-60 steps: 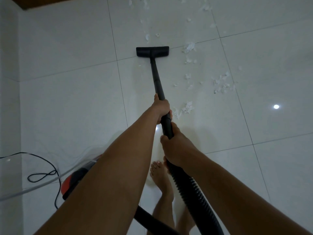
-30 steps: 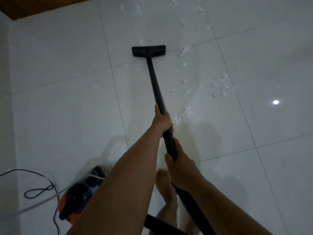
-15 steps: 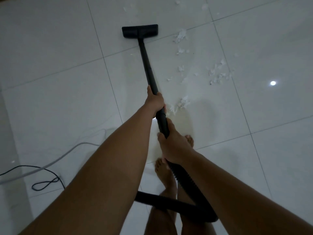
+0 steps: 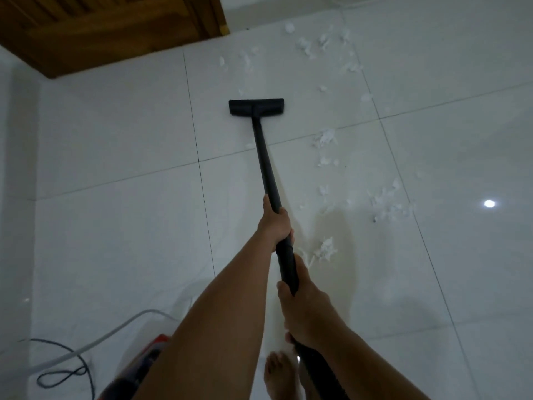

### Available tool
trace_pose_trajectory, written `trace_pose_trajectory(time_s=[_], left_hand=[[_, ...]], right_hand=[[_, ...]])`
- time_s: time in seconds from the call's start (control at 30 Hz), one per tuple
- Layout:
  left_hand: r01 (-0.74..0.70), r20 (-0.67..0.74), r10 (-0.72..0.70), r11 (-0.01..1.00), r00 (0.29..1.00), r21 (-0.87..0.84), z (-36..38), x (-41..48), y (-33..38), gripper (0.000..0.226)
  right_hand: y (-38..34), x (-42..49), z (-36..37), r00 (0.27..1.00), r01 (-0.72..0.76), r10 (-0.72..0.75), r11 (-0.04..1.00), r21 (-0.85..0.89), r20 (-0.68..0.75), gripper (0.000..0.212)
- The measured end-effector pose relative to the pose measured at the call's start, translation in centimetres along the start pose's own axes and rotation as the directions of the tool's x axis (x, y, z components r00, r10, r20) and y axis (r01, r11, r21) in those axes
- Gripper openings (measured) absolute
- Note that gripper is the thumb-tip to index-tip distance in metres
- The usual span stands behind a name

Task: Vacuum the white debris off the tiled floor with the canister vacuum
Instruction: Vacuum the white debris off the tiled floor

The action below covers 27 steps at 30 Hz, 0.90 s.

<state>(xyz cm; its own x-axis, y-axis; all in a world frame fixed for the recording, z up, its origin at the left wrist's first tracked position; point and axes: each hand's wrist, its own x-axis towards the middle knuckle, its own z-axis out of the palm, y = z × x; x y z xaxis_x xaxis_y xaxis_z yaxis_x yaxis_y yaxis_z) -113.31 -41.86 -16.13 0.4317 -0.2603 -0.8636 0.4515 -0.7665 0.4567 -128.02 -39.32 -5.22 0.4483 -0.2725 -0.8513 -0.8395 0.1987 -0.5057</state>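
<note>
Black floor head (image 4: 256,107): it lies flat on the white tiled floor (image 4: 115,226) ahead of you, just beyond a grout line.
Wand (image 4: 266,166): a black tube that slopes from the head back to your hands.
Your left hand (image 4: 275,223): the fingers are wrapped tight round the wand, and it is the hand nearer the head.
Your right hand (image 4: 305,310): it is clenched round the wand's thicker near end, just above the ribbed hose (image 4: 320,373).
White debris (image 4: 326,249): one clump sits just right of the wand between your hands. More scraps (image 4: 386,206) trail away to the right and beyond the head.
Canister (image 4: 141,362): the red-and-black body is at lower left, mostly hidden by your left forearm and too dark for any lettering to be read.
Cables: a black cord (image 4: 66,370) loops near the canister, and a pale cable (image 4: 101,339) crosses above it.
Wooden door (image 4: 101,27): brown and slatted, at upper left.
Bare foot (image 4: 278,373): on the tile beside the hose.
</note>
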Motion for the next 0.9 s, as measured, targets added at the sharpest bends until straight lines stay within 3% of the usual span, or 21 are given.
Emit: trace_pose_trajectory(time_s=[0.47, 0.9], left_hand=[[0.039, 0.013, -0.039, 0.998, 0.999, -0.049, 0.2, -1.7, 5.6, 0.062], [0.033, 0.032, -0.031, 0.998, 0.999, -0.055, -5.0, 4.3, 13.1, 0.063]], right_hand=[[-5.1, -1.4, -4.9, 1.0, -0.012, 0.011, 0.985, -0.17, -0.001, 0.065], [-15.4, 3.4, -5.9, 0.999, -0.044, 0.045, 0.997, -0.067, 0.023, 0.064]])
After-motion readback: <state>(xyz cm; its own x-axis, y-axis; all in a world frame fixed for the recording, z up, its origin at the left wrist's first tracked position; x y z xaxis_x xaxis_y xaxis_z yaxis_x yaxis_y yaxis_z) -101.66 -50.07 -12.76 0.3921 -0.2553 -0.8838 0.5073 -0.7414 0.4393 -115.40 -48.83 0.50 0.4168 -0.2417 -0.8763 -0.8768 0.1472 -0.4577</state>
